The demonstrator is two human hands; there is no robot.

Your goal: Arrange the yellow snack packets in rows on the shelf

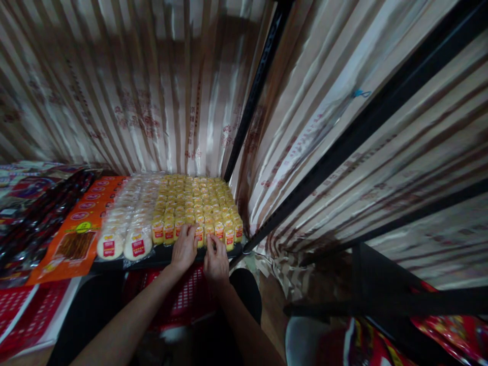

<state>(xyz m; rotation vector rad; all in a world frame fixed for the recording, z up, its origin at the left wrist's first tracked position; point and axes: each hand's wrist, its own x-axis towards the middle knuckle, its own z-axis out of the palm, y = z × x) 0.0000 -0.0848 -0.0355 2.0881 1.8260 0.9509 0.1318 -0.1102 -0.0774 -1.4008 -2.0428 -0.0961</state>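
Many small yellow packets [198,198] with red labels stand in tight rows on a dark shelf [162,256]. At the front row, my left hand [185,249] has its fingers bent together against a yellow packet. My right hand [217,259], close beside it, pinches at another packet in the same row with thumb and fingertips. The fingers partly cover the packets between them. Left of these rows stand larger round white packets [138,244] in clear wrap with red and white labels.
An orange snack bag [82,229] and dark shiny packs [41,213] lie further left. Below the shelf is a red basket [186,295]. Black shelf posts [312,175] cross in front of a printed curtain [160,91]. Red packages [453,330] are at lower right.
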